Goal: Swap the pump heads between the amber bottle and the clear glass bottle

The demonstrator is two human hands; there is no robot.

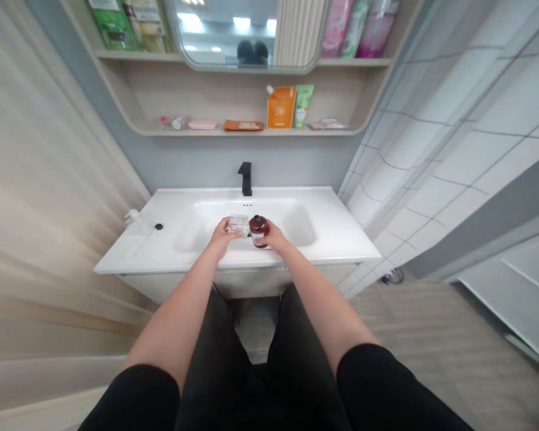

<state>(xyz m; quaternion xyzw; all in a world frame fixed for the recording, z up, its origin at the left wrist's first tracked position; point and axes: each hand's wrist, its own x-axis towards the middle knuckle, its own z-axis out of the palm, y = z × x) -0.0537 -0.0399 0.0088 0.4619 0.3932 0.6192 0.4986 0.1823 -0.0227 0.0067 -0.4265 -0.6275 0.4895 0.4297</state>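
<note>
Over the front part of the white sink [296, 224], my left hand [221, 235] is closed on a clear, transparent container [238, 223]. Its exact kind is too small to make out. Close to its right, my right hand [275, 237] grips a reddish-brown bottle [259, 226] with a pale label and a narrow neck. Bottle and container are side by side, almost touching. Behind them, the black faucet [246, 179] rises from the sink's back edge. A small black round cap [159, 227] lies on the counter to the left.
At the counter's left end stands a clear pump bottle [137, 221]. Above, a wall shelf [197, 90] holds an orange pouch [281, 108], a green tube [302, 105] and flat packs. A mirror [247, 36] hangs in its middle. A beige curtain [49, 197] borders the left side.
</note>
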